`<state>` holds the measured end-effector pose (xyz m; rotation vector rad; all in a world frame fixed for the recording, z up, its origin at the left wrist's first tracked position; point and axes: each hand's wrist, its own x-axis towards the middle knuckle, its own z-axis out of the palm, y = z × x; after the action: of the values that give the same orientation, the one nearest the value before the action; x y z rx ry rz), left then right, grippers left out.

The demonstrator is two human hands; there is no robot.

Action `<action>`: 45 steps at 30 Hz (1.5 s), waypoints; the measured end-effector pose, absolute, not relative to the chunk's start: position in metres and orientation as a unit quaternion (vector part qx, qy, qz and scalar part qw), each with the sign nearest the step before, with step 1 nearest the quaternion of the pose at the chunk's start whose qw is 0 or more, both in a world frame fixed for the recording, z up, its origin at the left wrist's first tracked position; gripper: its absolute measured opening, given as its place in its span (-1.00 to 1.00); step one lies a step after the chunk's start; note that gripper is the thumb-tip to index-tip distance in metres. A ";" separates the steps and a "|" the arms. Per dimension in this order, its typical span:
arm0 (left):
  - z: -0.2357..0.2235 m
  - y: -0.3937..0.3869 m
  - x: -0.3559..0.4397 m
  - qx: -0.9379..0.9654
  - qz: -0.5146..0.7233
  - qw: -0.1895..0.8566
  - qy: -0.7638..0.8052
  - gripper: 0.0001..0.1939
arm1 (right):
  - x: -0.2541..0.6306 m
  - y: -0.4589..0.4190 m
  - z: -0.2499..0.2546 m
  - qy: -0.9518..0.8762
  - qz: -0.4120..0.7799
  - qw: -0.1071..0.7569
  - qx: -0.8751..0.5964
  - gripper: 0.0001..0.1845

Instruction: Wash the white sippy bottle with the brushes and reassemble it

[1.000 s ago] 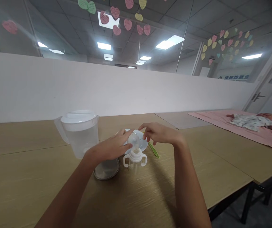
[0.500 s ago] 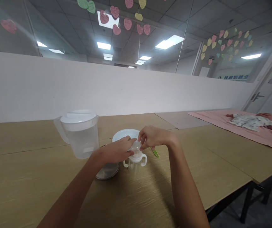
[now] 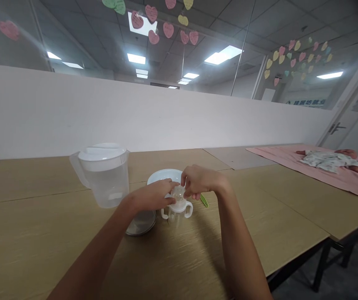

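Note:
A clear baby bottle (image 3: 177, 217) with two white side handles and a white collar stands upright on the table. A transparent dome cap (image 3: 179, 194) covers its top. My left hand (image 3: 157, 195) grips the cap from the left, thumb in front and fingers behind. From the right, the curled fingers of my right hand (image 3: 197, 182) pinch the cap's other side. Behind the hands sits a white bowl (image 3: 163, 175), partly covered. A round metal dish (image 3: 141, 225) lies under my left wrist, and a green-handled utensil (image 3: 204, 201) pokes out beside my right hand.
A lidded clear pitcher (image 3: 107, 179) holding liquid stands at the left. On the far right, a baby-like figure (image 3: 329, 160) in patterned clothes lies on a pink cloth (image 3: 279, 160). The table (image 3: 73, 250) meets a white low wall (image 3: 104, 112) with glass above.
Both hands stay at the cap with very little movement. My right forearm has shifted slightly left, and the whole view has moved a little.

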<state>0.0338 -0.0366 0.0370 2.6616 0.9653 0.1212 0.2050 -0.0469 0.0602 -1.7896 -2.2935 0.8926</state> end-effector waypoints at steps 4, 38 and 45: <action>0.036 -0.031 0.032 0.926 0.053 0.186 0.324 -0.61 | 0.211 -0.039 0.056 -0.747 0.340 0.059 -0.568 -0.66; 0.002 0.001 0.037 0.915 0.024 0.272 0.297 -0.54 | 0.194 -0.050 0.059 -0.751 0.231 0.056 -0.616 -0.49; -0.009 0.008 0.035 0.897 0.021 0.270 0.350 -0.53 | 0.184 -0.043 0.055 -0.783 0.210 0.019 -0.585 -0.49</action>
<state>0.0354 0.0079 -0.0086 2.4174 0.9434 0.0555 0.1841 -0.0430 0.0555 -1.8156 -2.4316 0.6510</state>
